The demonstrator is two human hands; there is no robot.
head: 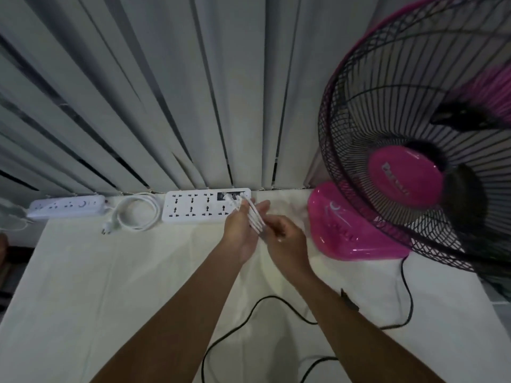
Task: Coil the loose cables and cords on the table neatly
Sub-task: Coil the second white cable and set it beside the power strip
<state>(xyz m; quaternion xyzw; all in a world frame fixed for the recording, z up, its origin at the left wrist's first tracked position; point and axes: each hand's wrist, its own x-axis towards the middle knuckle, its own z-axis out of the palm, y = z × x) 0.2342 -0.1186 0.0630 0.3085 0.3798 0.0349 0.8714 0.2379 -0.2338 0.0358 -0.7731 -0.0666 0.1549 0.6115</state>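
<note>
Two bare hands meet at the far middle of the desk (83, 286), which is covered in a smooth, pale cloth with soft creases. Between them run several thin, glossy strands of a white cable (255, 218), lying side by side in straight, slanted lines. The left hand (242, 236) stands palm inward with its fingers nearly straight, the strands crossing them; its grip is loose and open. The right hand (289, 240) is curled, its grip closed in a pinch on the near end of the strands. Just beyond the fingers lies a wide, flat, white plastic power strip (199, 208) with two rows of sockets. Left of it sits a round coil of thicker white cord (138, 214) ending in a plug, then a slimmer, rounded strip (66, 207). A thin black cord (265, 299) snakes loosely across the near desk. On the right stands a fan with a shiny pink base (351, 230) and a black wire grille (401, 111). Pale vertical blinds (138, 92) hang behind.
</note>
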